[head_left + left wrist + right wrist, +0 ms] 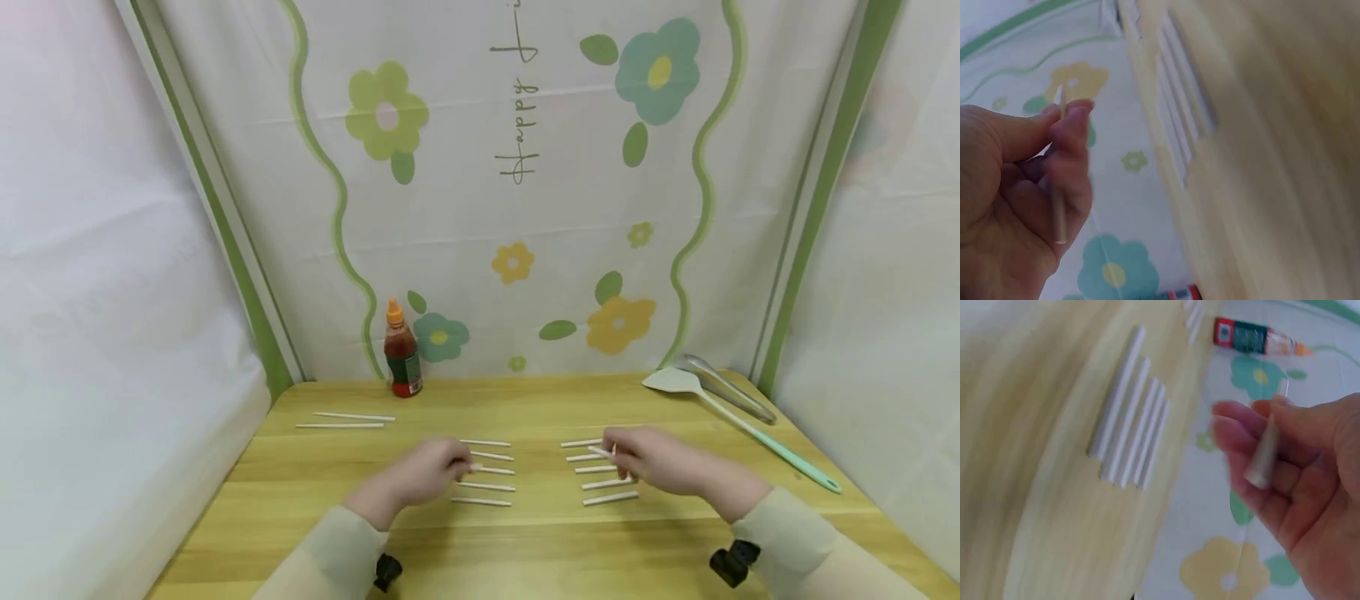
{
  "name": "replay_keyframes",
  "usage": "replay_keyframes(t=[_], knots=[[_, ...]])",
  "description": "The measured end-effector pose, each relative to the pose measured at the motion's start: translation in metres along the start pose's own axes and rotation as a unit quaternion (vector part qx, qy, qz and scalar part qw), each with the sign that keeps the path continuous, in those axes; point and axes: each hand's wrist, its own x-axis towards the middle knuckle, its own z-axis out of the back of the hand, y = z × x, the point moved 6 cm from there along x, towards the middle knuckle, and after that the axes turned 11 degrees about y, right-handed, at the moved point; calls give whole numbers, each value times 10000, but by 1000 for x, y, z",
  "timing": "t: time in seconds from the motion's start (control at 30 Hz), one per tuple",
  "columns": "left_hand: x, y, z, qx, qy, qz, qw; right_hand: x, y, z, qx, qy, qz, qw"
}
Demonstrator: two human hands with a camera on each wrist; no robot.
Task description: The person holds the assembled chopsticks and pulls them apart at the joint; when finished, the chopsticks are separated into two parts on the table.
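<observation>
My left hand hovers over the left row of thin white sticks on the table. Between thumb and fingers it pinches a slim pale stick, which shows best in the left wrist view. Over the right row of slightly thicker white sticks is my right hand, pinching another short pale stick. Each row has several sticks lying side by side, roughly parallel. The hands partly cover the outer ends of both rows in the head view.
Two longer white sticks lie at the left of the wooden table. A red sauce bottle with an orange cap stands at the back left. At the right lie a spatula with a mint handle and metal tongs.
</observation>
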Motion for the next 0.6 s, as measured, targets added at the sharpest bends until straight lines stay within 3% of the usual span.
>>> replay_keyframes(t=[0.1,0.2,0.3,0.43,0.6], knots=[[3,-3,-17,574,266,-105,9979,3,-1,-18,-197,444,-154,9987],[7,-7,-33,1268,183,-4,9918,5,0,-35,-717,489,-120,9962],[11,-10,-44,1638,203,203,9861,6,-2,-48,-1083,514,-127,9927],[14,-12,-57,1691,435,327,9841,6,-5,-57,-1170,639,-160,9909],[15,-11,-58,1558,434,304,9864,6,-6,-58,-1228,539,-154,9908]])
